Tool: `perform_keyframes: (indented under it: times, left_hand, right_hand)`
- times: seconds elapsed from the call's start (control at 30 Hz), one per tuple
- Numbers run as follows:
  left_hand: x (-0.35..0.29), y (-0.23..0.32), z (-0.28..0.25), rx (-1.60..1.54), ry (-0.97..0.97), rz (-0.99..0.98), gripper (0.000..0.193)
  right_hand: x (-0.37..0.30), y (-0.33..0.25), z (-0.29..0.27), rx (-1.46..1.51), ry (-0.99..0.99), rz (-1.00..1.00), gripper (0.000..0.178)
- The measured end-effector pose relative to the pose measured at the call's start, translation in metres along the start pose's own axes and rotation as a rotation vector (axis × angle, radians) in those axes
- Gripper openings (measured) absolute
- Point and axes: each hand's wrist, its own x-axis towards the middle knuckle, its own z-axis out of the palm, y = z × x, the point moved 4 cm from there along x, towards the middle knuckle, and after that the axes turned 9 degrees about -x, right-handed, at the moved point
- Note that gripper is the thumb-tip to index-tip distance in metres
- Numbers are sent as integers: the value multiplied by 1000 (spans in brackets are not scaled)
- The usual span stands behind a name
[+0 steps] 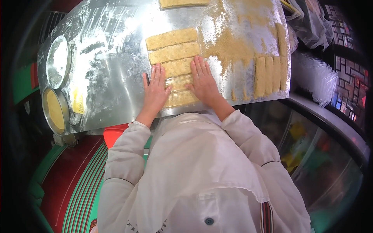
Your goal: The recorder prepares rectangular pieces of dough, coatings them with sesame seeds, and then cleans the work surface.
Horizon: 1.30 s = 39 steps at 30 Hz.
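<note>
Strip (176,68) probably soft, crumbly; support left and right ends, where left hand (156,88) and right hand (204,83) lie flat, grip unclenched.

Dough strips (173,51) on the table (120,79), bowls (68,64) left, rolls (268,77) right

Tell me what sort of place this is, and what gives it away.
Probably a bakery or pastry workspace: a powder-dusted metal table, a round metal pan of white powder, and flat, dough-like strips laid in rows.
</note>
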Motion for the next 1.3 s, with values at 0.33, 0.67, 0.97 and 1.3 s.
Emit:
perform_keyframes:
  times: [0.33, 0.67, 0.97, 1.3]
  left_hand:
    - [8, 20, 3, -11, 0, 77, 75]
    - [63, 93, 32, 103, -170, 229, 79]
    - [65, 96, 33, 178, -191, 301, 78]
    - [60, 66, 9, -273, 23, 295, 60]
  right_hand:
    - [-131, 132, -29, 584, 484, 1039, 32]
    - [-218, 201, -4, 1272, 737, 1604, 17]
    - [-195, 217, -2, 860, 528, 1699, 24]
    - [-85, 152, -159, 214, 387, 806, 25]
